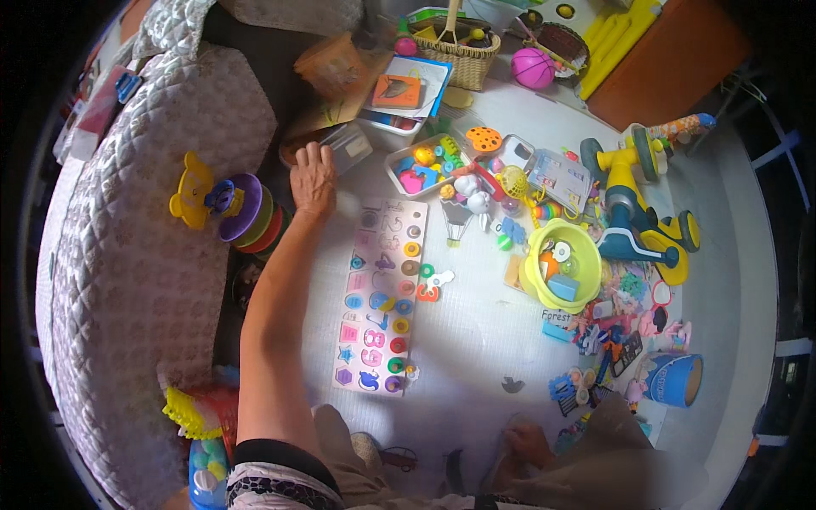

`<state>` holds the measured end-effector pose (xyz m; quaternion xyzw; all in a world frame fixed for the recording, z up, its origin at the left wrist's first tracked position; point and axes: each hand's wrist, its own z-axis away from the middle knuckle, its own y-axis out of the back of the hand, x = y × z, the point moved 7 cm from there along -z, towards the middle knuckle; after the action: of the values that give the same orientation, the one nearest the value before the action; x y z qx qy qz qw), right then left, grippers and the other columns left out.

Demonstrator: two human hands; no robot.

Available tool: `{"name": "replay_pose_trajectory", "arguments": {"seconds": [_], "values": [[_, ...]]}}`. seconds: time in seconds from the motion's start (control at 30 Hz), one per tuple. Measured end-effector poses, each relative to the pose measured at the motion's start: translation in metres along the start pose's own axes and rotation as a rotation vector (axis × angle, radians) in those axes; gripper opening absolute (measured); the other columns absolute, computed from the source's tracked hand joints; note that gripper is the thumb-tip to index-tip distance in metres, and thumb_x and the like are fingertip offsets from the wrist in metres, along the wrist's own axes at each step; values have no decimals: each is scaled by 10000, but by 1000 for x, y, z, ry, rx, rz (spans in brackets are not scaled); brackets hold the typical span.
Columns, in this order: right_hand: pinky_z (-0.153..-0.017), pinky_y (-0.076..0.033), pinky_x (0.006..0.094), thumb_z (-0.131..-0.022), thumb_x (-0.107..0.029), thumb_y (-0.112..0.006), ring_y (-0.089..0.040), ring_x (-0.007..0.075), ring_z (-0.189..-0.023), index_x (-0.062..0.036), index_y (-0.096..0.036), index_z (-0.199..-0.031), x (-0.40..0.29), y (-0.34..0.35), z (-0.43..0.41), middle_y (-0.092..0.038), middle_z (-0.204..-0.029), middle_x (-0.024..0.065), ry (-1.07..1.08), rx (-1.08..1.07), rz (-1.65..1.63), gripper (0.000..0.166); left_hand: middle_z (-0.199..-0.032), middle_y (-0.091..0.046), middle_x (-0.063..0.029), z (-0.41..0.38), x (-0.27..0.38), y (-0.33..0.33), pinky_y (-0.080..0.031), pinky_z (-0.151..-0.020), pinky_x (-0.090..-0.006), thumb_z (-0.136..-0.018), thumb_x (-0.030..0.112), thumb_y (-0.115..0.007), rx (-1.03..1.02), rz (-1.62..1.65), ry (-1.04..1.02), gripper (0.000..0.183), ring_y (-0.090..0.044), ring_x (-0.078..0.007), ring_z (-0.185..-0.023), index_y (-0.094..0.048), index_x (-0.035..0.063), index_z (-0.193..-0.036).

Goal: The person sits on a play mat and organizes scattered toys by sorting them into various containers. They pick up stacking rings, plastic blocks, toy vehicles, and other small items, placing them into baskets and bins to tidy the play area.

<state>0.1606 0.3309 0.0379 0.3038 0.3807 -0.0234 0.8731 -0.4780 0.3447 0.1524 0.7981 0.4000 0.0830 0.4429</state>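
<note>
My left hand (pixel 312 182) reaches up the left side, palm down, its curled fingertips at the near end of a clear plastic container (pixel 350 150). Whether they grip it is hidden. What looks like my right hand (pixel 529 443) is low between my legs, dim and blurred, and its hold cannot be told. Right of my left forearm lies a wooden number puzzle board (pixel 376 299) with numerals, shapes and colored rings on pegs. A green numeral ring and a red number three (pixel 428 292) lie beside its right edge. A white tray (pixel 421 166) of colored toy pieces is right of my left hand.
Stacked colored bowls (pixel 242 207) stand left, beside a quilted cover (pixel 146 255). A yellow-green tub (pixel 564 264), a toy tricycle (pixel 628 204), small toys and a blue bucket (pixel 672 380) are at right. A wicker basket (pixel 465 64) and a pink ball (pixel 533 67) are at the back.
</note>
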Motion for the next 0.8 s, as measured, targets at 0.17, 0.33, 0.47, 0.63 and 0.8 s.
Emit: {"name": "replay_pose_trajectory", "arguments": {"seconds": [0.17, 0.33, 0.47, 0.63, 0.8], "values": [[-649, -522, 373, -870, -234, -624, -686, 265, -705, -13, -708, -930, -9, 1, 2, -683, -764, 160, 74, 17, 96, 244, -957, -513, -55, -1, -4, -25, -529, -683, -343, -791, 165, -578, -4, -24, -15, 169, -552, -235, -913, -526, 124, -946], [-668, -533, 401, -918, -238, -593, -681, 263, -736, -15, -714, -1004, -3, -7, 6, -705, -840, 166, -155, -97, 0, 268, -1006, -560, -86, 8, -28, -35, -555, -688, -414, -845, 137, -608, -115, 110, 179, 224, -623, -303, -972, -540, 136, -1059], [-658, -532, 399, -907, -223, -599, -684, 267, -712, -19, -712, -999, -8, -1, 6, -703, -817, 164, -130, -65, -5, 251, -1018, -594, -122, -8, -25, -48, -553, -704, -454, -901, 159, -541, -186, 194, 291, 257, -662, -344, -897, -541, 153, -1158], [-664, -534, 390, -901, -227, -600, -683, 253, -709, -24, -708, -989, -5, 3, 3, -690, -801, 167, 14, -13, 1, 247, -972, -671, -190, 12, -72, -77, -541, -720, -485, -946, 226, -471, -151, 397, 621, 293, -680, -371, -898, -585, 142, -1203], [-648, -526, 369, -891, -224, -605, -677, 240, -710, -18, -706, -960, -4, -8, 4, -688, -800, 150, 113, -38, 109, 239, -1049, -679, -219, 8, -113, -103, -529, -771, -483, -920, 236, -544, -466, 157, 451, 301, -677, -385, -933, -626, 53, -1145]]}}
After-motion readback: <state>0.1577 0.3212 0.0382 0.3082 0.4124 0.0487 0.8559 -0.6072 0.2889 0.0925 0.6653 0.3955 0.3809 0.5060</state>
